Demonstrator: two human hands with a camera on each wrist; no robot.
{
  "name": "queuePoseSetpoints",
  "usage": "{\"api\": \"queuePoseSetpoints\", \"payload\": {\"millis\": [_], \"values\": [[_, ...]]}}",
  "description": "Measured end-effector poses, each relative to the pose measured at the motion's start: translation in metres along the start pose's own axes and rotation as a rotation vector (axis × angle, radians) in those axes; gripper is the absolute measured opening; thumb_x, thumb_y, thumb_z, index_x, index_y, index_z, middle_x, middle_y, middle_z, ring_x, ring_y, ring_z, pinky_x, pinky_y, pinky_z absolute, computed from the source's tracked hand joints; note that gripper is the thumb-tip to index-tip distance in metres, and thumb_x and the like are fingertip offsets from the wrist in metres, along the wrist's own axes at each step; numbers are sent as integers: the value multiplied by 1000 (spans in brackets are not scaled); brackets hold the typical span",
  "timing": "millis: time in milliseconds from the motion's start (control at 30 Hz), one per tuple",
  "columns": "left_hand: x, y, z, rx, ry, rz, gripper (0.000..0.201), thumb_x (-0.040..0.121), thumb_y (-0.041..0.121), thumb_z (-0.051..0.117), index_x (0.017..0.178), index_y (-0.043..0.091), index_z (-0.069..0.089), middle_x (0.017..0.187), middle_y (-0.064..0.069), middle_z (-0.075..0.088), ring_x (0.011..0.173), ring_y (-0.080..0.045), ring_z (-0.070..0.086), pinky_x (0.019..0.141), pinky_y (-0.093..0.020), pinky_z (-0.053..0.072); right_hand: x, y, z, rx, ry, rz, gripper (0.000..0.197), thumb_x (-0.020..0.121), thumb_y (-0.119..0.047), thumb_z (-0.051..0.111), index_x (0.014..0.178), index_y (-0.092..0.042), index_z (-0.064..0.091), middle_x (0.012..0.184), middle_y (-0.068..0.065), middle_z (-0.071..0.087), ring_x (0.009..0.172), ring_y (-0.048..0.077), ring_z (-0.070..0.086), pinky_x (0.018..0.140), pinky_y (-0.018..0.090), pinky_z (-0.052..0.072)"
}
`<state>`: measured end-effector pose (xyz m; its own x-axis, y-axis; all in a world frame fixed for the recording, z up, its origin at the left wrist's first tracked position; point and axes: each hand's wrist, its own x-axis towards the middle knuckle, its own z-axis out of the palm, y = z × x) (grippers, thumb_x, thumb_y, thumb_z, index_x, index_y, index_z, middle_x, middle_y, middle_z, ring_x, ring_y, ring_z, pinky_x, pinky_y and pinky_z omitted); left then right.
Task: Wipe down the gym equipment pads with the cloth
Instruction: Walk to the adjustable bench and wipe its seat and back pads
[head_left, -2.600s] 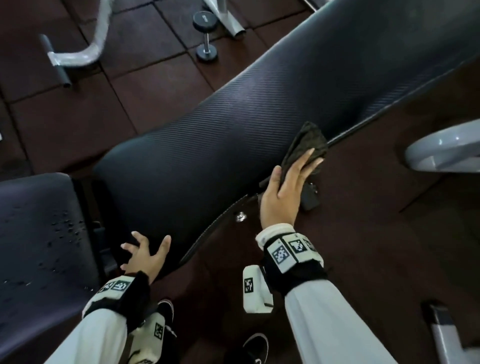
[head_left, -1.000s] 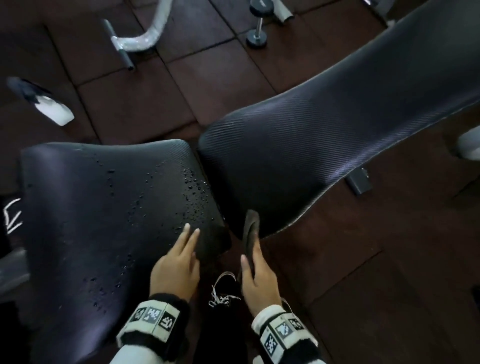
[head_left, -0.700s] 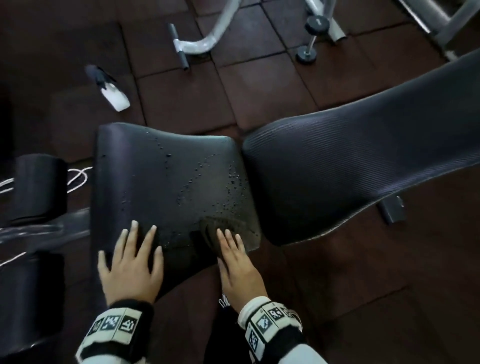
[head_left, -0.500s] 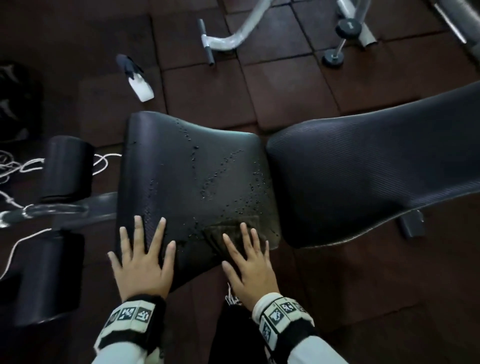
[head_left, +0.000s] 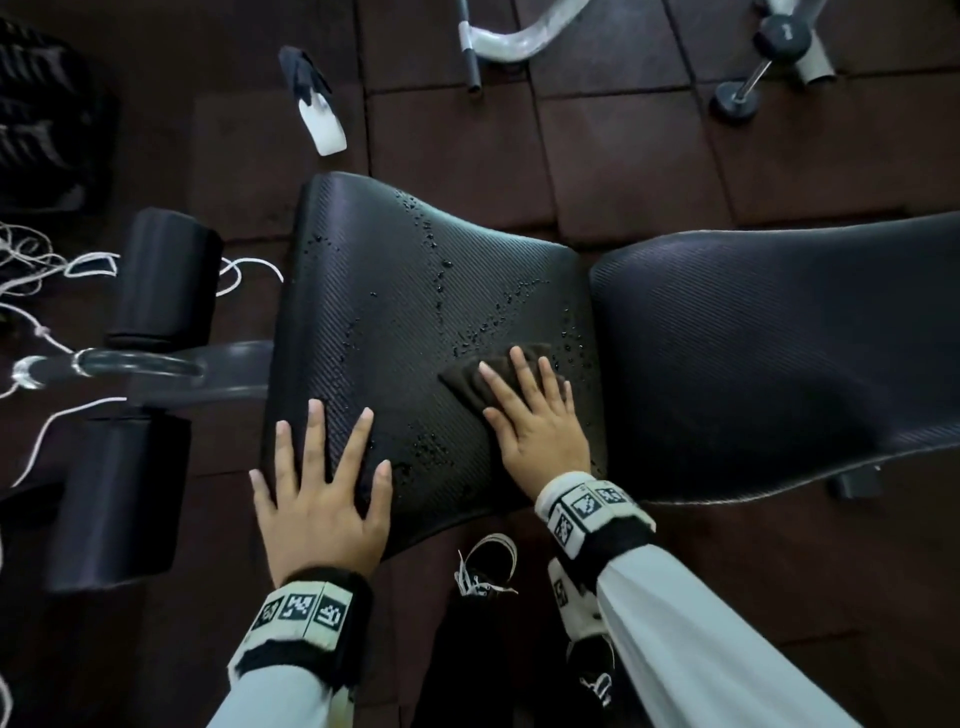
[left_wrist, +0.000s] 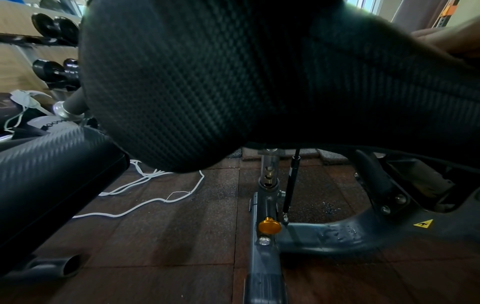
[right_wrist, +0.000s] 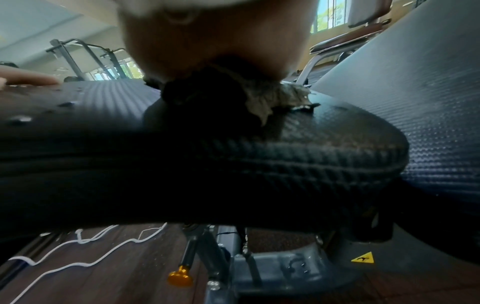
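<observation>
Wiping scene: a weight bench on dark rubber floor tiles (head_left: 613, 156), seen from the head camera with both hands down on the seat.
Backrest pad (head_left: 779, 353): the largest pad, black and ribbed, rising to the right of the seat with a narrow gap between them.
Seat pad (head_left: 395, 312): black textured vinyl, speckled with water droplets across its middle and far side.
Leg rollers (head_left: 166, 275): two black foam cylinders left of the seat, on either side of a grey frame bar, with white cord loose on the floor around them.
Left hand (head_left: 324, 499): flat, fingers spread wide, palm resting on the seat's near left corner, holding nothing.
Right hand (head_left: 535, 421): flat, fingers straight, pressing the cloth onto the seat near its right edge.
Cloth (head_left: 470, 379): dark brown, bunched under the right palm, its folded edge showing left of the fingers, touching the wet seat.
Spray bottle (head_left: 314, 104): white body, dark head, lying on the floor beyond the seat.
Dumbbell (head_left: 758, 67): small, black, lying far right by a grey frame leg.
</observation>
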<state>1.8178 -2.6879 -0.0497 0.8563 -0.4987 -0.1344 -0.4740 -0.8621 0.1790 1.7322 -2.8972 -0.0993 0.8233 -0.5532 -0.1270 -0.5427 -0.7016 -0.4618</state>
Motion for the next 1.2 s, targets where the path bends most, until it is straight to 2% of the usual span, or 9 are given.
{"api": "queuePoseSetpoints", "payload": {"millis": [133, 300, 467, 600, 800, 900, 1000, 1100, 1200], "values": [[0, 0, 0, 6, -1, -4, 56, 90, 57, 29, 145, 48, 22, 160, 7, 7, 147, -25, 8, 110, -62, 20, 2, 29, -6, 78, 57, 172, 53, 90, -53, 20, 142, -43, 21, 156, -6, 18, 144, 25, 14, 115, 42, 10], [0, 1, 0, 10, 12, -5, 56, 90, 56, 30, 145, 47, 25, 160, 6, 9, 147, -26, 8, 110, -62, 20, -47, 41, -5, 344, 116, 432, 46, 99, -33, 36, 142, -44, 22, 156, -13, 9, 145, 14, 4, 110, 31, 23], [0, 2, -1, 17, 24, -4, 56, 89, 55, 31, 144, 45, 27, 160, 4, 11, 147, -27, 10, 110, -62, 20, -108, 9, 19, 262, 114, 199, 49, 98, -45, 26, 145, -47, 13, 157, -14, 1, 145, 18, -7, 116, 38, 16], [0, 3, -1, 31, 21, 1, 57, 89, 55, 32, 144, 43, 30, 160, 3, 13, 146, -28, 12, 109, -62, 21, -99, -39, 23, 63, 6, -66, 47, 100, -44, 25, 146, -38, 22, 155, 1, 23, 144, 30, 12, 115, 43, 13], [1, 2, -2, 29, 19, -2, 56, 89, 55, 32, 144, 43, 32, 159, 2, 15, 146, -29, 13, 108, -62, 22, -5, -28, -1, -29, -20, 21, 49, 92, -44, 32, 140, -34, 39, 147, 3, 39, 134, 35, 37, 106, 50, 31], [0, 2, -2, 33, 12, -2, 57, 88, 55, 32, 144, 43, 32, 159, 3, 14, 146, -28, 13, 109, -62, 22, 16, 7, -11, -6, -36, 150, 55, 91, -48, 21, 144, -34, 31, 153, 3, 27, 140, 35, 24, 112, 47, 22], [1, 3, -2, 26, 7, -5, 57, 88, 56, 32, 144, 43, 31, 159, 3, 14, 146, -28, 12, 109, -62, 22, -1, 35, -16, 111, -15, 327, 49, 99, -37, 31, 147, -35, 19, 157, -2, 12, 145, 28, 7, 116, 41, 10], [0, 4, -3, 20, 8, -6, 57, 88, 56, 31, 144, 44, 30, 160, 4, 13, 146, -28, 11, 110, -61, 21, -43, 36, -18, 257, -14, 480, 50, 100, -32, 31, 146, -40, 13, 157, -9, 3, 145, 19, -2, 113, 37, 20], [0, 4, -3, 19, 3, -13, 57, 88, 56, 31, 144, 44, 29, 160, 4, 12, 147, -27, 10, 111, -61, 20, -81, 17, -10, 291, -29, 494, 53, 100, -33, 29, 142, -44, 0, 154, -15, -8, 143, 14, -11, 108, 38, 29]]}}
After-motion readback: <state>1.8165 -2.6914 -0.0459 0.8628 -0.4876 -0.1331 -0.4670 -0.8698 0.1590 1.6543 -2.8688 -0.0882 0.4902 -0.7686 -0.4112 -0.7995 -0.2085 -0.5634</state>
